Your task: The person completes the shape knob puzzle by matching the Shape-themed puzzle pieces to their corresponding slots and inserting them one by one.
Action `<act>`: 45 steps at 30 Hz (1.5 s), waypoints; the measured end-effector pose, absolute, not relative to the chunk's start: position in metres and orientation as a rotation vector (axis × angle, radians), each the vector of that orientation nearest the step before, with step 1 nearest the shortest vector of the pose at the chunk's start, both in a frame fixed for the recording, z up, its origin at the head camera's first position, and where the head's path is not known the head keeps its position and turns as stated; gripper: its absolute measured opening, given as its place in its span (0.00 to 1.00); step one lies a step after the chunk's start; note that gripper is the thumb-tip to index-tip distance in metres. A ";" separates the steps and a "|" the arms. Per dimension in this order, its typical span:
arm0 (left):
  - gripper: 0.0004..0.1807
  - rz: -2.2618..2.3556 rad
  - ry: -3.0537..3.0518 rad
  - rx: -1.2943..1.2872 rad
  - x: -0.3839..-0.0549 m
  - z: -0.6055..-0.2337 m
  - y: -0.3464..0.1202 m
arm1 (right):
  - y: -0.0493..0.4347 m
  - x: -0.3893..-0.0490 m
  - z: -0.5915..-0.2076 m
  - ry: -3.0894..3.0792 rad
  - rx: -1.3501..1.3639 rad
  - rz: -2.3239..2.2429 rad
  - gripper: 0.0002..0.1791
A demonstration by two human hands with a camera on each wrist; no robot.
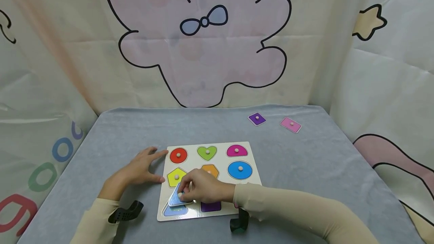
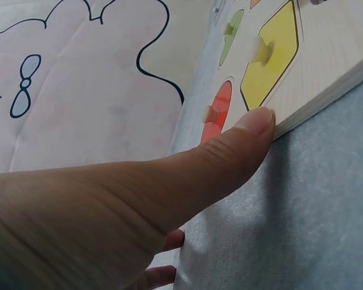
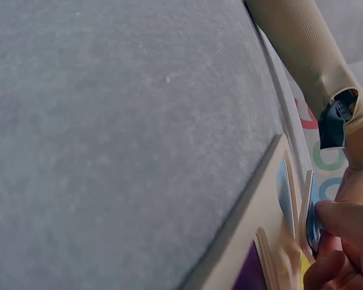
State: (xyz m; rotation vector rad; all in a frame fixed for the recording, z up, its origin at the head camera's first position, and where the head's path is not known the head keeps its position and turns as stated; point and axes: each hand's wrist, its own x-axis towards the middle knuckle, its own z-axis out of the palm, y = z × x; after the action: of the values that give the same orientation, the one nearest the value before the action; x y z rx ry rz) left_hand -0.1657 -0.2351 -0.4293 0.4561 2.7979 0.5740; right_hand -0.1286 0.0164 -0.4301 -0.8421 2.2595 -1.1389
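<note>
A white wooden puzzle board [image 1: 193, 157] lies on the cloth-covered table. In the head view my right hand [image 1: 208, 188] pinches the small knob of a blue triangle piece [image 1: 174, 200]. That piece is tilted over the blue triangle recess [image 1: 176, 211] at the board's near left corner, partly overlapping it. My left hand [image 1: 139, 168] rests at the board's left edge, thumb and a finger touching it. The left wrist view shows the thumb [image 2: 254, 124] against the edge beside a yellow pentagon piece [image 2: 275, 51]. My right hand hides part of an orange piece [image 1: 211, 169].
A red circle [image 1: 178, 159], green heart [image 1: 207, 156], magenta half circle [image 1: 237, 154] and blue oval [image 1: 239, 174] sit in the board. A purple patch [image 1: 211, 207] shows below my right hand. Beyond the board lie a purple diamond [image 1: 256, 121] and a pink rectangle [image 1: 291, 128].
</note>
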 end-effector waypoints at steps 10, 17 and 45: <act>0.53 0.594 2.806 0.477 -0.165 -0.432 -0.236 | 0.009 -0.126 -0.434 2.275 -0.945 -1.032 0.03; 0.54 0.588 2.806 0.469 -0.166 -0.429 -0.236 | 0.005 -0.126 -0.432 2.267 -0.976 -1.003 0.02; 0.53 0.589 2.804 0.499 -0.165 -0.427 -0.236 | 0.001 -0.125 -0.436 2.304 -1.047 -0.870 0.08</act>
State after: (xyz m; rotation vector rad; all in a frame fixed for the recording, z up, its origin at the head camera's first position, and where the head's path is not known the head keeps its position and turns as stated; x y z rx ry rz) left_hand -0.1648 -0.2365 -0.4266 0.4994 2.8044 0.5892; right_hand -0.1246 0.0009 -0.4357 -1.0473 2.3043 -0.8698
